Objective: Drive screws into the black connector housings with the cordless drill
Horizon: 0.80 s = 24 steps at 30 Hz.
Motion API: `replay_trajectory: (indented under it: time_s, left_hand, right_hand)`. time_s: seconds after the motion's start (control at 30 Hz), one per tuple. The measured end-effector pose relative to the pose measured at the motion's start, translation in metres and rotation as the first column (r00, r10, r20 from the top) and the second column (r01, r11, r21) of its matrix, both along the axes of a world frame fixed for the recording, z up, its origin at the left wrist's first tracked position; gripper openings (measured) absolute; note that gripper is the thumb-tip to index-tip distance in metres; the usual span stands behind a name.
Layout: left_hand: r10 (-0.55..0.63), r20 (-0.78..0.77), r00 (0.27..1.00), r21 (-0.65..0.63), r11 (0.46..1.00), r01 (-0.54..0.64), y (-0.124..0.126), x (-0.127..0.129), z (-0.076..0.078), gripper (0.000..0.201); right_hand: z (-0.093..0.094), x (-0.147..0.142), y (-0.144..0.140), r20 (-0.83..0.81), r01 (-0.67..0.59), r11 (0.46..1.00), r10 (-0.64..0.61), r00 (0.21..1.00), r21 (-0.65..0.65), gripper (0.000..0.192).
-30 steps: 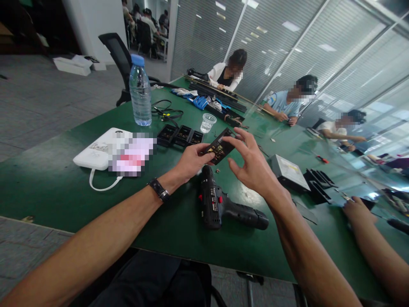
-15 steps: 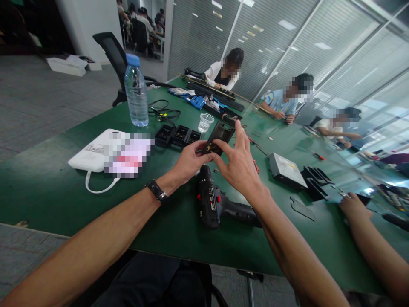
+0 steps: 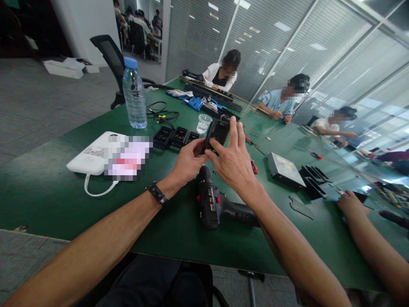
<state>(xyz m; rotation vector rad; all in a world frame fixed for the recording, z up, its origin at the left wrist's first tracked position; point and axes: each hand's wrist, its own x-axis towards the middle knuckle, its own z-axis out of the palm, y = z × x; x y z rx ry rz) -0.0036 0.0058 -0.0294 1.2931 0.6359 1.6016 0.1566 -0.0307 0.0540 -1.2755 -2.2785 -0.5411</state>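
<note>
A black rectangular plastic tray-like part (image 3: pixel 221 130) is held up tilted above the table, its hollow side facing me. My left hand (image 3: pixel 187 162) grips its lower left edge, thumb in front and fingers curled around. On the lower right, my right hand (image 3: pixel 235 164) has thumb and index finger on the part, while its other fingers stretch up along the right side. Whatever lies under those fingertips is hidden. Below both hands a black cordless drill (image 3: pixel 211 207) rests on its side. Several similar black trays (image 3: pixel 179 136) with small metal bits sit behind my left hand.
A water bottle (image 3: pixel 134 102), a clear plastic cup (image 3: pixel 203 123) and a white power bank (image 3: pixel 96 153) cabled to a blurred phone (image 3: pixel 129 158) stand left and behind. To the right lie a metal drive box (image 3: pixel 285 170), black brackets (image 3: pixel 315 180) and a co-worker's hand (image 3: pixel 353 208).
The black part has tilted more upright and its inside looks darker. My right hand has shifted slightly left, its thumb and index finger moving with it. The left hand keeps its grip.
</note>
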Motion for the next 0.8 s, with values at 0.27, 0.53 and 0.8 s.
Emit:
replay_trajectory:
  time_s: [0.27, 0.53, 0.8]
  left_hand:
    - [0.045, -0.046, 0.998, 0.018, 0.999, -0.044, 0.0, -0.002, 0.0, 0.062]
    - [-0.027, 0.0, 1.0, 0.008, 1.0, 0.027, 0.002, -0.003, -0.005, 0.075]
    - [-0.066, -0.01, 0.998, -0.032, 0.997, 0.066, 0.001, -0.006, -0.001, 0.063]
  right_hand:
    - [0.002, 0.001, 0.003, 0.07, 0.003, 1.0, -0.003, 0.998, 0.004, 0.031]
    - [0.007, 0.017, 0.017, 0.046, -0.12, 0.992, 0.121, 0.992, -0.036, 0.038]
    - [0.01, 0.029, 0.022, 0.018, -0.19, 0.975, 0.193, 0.981, -0.114, 0.051]
